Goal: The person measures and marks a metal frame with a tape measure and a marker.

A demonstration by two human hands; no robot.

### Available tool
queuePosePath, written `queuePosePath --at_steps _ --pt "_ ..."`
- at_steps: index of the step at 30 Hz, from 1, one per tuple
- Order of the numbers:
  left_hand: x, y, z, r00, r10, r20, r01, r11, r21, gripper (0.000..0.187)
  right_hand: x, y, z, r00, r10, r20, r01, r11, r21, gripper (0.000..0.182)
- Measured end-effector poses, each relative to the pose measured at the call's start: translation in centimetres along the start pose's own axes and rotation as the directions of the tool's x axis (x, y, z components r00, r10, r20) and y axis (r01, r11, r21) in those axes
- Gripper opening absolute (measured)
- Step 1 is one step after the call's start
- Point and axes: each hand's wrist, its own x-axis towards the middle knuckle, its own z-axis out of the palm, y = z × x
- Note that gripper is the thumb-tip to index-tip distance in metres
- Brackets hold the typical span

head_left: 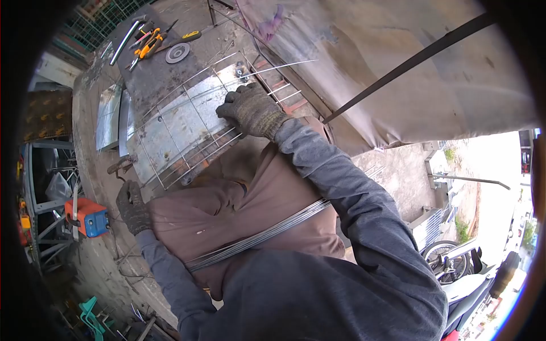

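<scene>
A wire grid (175,132) of thin rods lies at a slant over a shiny sheet-metal plate (196,108) in front of my knees. My right hand (253,111), in a dark knitted glove, is closed over the rods at the grid's right side. One long rod sticks out past that hand to the upper right. My left hand (135,208), also gloved, is curled near the grid's lower left corner; what its fingers pinch is too small to make out. Just beyond its fingertips is a brown-handled tool with a bent metal end (120,166).
A bundle of thin rods (267,230) lies across my lap. Orange-handled pliers (149,45), a grinding disc (177,53) and a yellow-black knife (191,36) rest on the far dark plate. An orange-and-blue box (91,217) stands at left; a tarp (392,68) hangs at right.
</scene>
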Motion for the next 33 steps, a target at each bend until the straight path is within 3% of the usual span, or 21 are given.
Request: queuePosePath --at_steps 2,3,4,5,6,7,9,10,12,16,18,21,24,25,26,29,33 --pt "1.1 -2.1 -0.4 0.997 -0.068 0.038 0.067 0.997 0.030 0.039 -0.9 1.1 -1.0 0.981 0.104 -0.166 -0.094 0.993 0.069 0.025" --pt "1.6 -3.1 -0.9 0.988 -0.138 0.070 0.134 0.989 0.059 0.041 -1.1 2.2 -1.5 0.939 0.255 -0.231 -0.231 0.965 0.128 0.021" --pt "1.8 -5.2 -0.6 0.990 -0.088 0.107 0.085 0.996 0.034 0.043 -1.7 3.7 -1.9 0.858 0.343 -0.382 -0.273 0.935 0.228 0.019" --pt "1.6 -6.1 -0.3 0.990 -0.101 0.098 0.096 0.994 0.050 0.043 -2.6 4.8 -2.8 0.761 0.493 -0.423 -0.413 0.870 0.271 0.020" --pt "1.5 -6.8 0.0 0.935 -0.304 0.185 0.344 0.904 -0.253 0.042 -3.5 6.4 -2.6 0.652 0.634 -0.415 -0.544 0.773 0.326 0.023" --pt "1.5 -7.2 0.2 0.834 -0.445 0.327 0.552 0.666 -0.501 0.042 -4.4 8.2 -1.8 0.520 0.757 -0.396 -0.661 0.650 0.375 0.027" --pt "1.8 -7.9 0.4 0.832 -0.440 0.337 0.554 0.663 -0.502 0.039 -5.7 11.0 -0.5 0.420 0.897 -0.138 -0.797 0.438 0.416 0.040" --pt "1.9 -8.2 0.6 0.833 -0.430 0.349 0.553 0.658 -0.511 0.037 -6.1 11.5 0.1 0.416 0.900 -0.130 -0.802 0.431 0.414 0.040" --pt "2.2 -9.4 1.1 0.831 -0.420 0.366 0.556 0.649 -0.519 0.035 -6.3 11.3 -0.3 0.508 0.855 0.105 -0.803 0.426 0.417 0.042" --pt "2.1 -9.5 0.8 0.813 -0.489 0.316 0.577 0.601 -0.553 0.032 -6.0 10.8 -0.7 0.553 0.824 0.122 -0.784 0.465 0.411 0.045" --pt "2.2 -9.6 0.6 0.794 -0.535 0.289 0.596 0.594 -0.540 0.032 -5.8 10.6 -0.7 0.619 0.757 0.209 -0.759 0.509 0.406 0.048" --pt "2.7 -12.7 0.8 0.771 -0.571 0.280 0.615 0.555 -0.560 0.033 -5.8 10.6 -0.2 0.665 0.721 0.193 -0.718 0.546 0.431 0.048" --pt "3.8 -17.4 1.4 0.720 -0.646 0.253 0.630 0.455 -0.629 0.024 -5.4 10.7 0.2 0.655 0.722 0.221 -0.732 0.535 0.422 0.047" --pt "4.4 -20.1 1.8 0.697 -0.648 0.307 0.649 0.388 -0.654 0.019 -5.4 10.8 0.2 0.656 0.722 0.221 -0.732 0.536 0.421 0.047" --pt "4.4 -19.9 1.6 0.672 -0.647 0.361 0.667 0.318 -0.673 0.015 -5.4 10.8 0.3 0.666 0.711 0.227 -0.725 0.543 0.424 0.047" --pt "4.0 -18.3 1.1 0.626 -0.699 0.345 0.689 0.289 -0.665 0.011 -5.3 11.0 0.6 0.681 0.693 0.236 -0.714 0.557 0.424 0.047" --pt "3.3 -16.5 0.9 0.627 -0.735 0.258 0.653 0.314 -0.689 0.012 -5.2 10.4 0.6 0.703 0.679 0.210 -0.688 0.574 0.444 0.049"
